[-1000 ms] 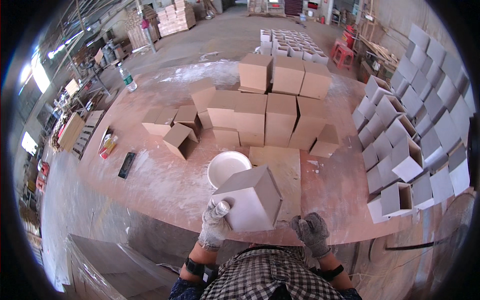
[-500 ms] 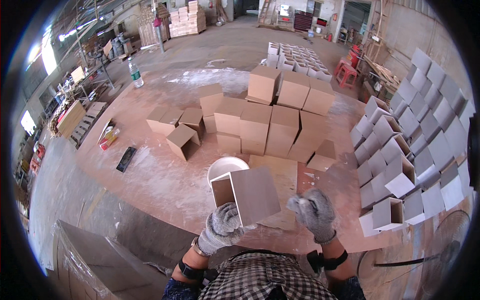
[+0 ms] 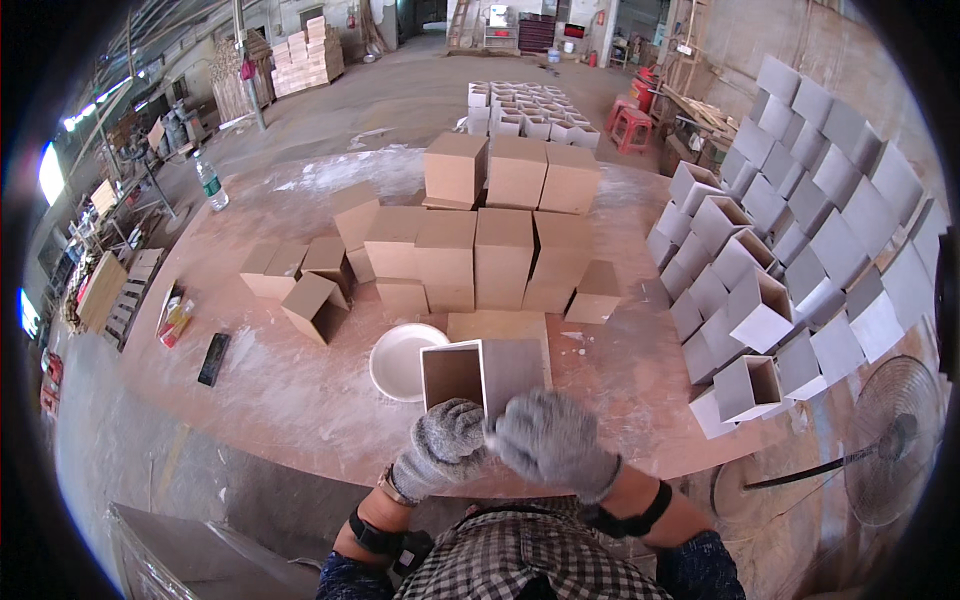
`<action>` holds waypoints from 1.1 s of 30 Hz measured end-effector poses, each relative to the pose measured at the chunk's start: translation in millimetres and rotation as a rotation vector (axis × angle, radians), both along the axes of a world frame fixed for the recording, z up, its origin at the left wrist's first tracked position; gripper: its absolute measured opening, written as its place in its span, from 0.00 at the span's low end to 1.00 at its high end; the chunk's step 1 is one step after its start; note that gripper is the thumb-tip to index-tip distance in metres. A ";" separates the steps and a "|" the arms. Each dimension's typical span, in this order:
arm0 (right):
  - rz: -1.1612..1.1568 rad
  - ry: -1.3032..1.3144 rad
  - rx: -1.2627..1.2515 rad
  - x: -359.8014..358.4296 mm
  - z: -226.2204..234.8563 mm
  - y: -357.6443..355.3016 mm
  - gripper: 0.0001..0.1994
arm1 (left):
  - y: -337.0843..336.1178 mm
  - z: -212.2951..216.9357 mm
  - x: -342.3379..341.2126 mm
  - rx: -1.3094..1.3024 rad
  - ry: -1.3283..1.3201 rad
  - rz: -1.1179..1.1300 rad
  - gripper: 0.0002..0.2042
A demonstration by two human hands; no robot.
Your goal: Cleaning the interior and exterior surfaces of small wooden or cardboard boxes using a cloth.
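The broad reddish-brown flat tabletop (image 3: 620, 400) has its near edge passing at the wrists, with room to move between the tiered grey-white square boxes (image 3: 835, 240) at right and the clustered plain brown boxes (image 3: 445, 262) beyond. A grey-walled, brown-lined open box (image 3: 512, 368) is held near that edge, the grey-knit-gloved left hand (image 3: 447, 442) grasping its lower rim; the blurred, matching-gloved right hand (image 3: 553, 445) overlaps its right wall, whether clenched or gripping cannot be told. Just left of this box stands a round white bowl (image 3: 393, 377).
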State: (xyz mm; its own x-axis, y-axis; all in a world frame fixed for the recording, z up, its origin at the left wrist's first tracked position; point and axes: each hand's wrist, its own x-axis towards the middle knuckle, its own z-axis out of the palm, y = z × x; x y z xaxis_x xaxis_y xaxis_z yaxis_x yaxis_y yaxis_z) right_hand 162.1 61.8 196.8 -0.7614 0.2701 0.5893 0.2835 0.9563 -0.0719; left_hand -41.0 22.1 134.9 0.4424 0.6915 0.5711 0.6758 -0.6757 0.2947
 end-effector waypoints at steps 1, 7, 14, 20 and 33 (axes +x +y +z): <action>-0.009 -0.003 0.005 6.3 -1.1 -11.2 0.07 | 3.7 0.1 1.8 0.005 -0.003 -0.009 0.21; -0.131 0.259 -0.100 58.0 -15.7 -33.2 0.08 | 26.1 8.8 9.9 0.006 -0.064 -0.034 0.22; -0.265 0.599 -0.693 121.4 -38.2 -35.3 0.09 | 33.5 -2.6 36.5 -0.772 -1.027 -0.160 0.23; -0.626 0.644 -0.840 189.5 -88.1 -36.9 0.08 | 45.8 43.1 91.8 -0.489 -0.556 -0.149 0.18; -1.103 0.547 -0.725 352.3 -95.9 -70.8 0.10 | 131.2 87.2 256.1 -0.430 -0.243 -0.662 0.14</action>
State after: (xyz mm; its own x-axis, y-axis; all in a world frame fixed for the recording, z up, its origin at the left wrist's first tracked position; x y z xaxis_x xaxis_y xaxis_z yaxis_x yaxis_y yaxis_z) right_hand 514.4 -9.1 100.9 0.3068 0.9277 0.2128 0.6228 -0.0266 -0.7820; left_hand 215.1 153.3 222.1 0.7334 0.5108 0.4486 0.0612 -0.7068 0.7048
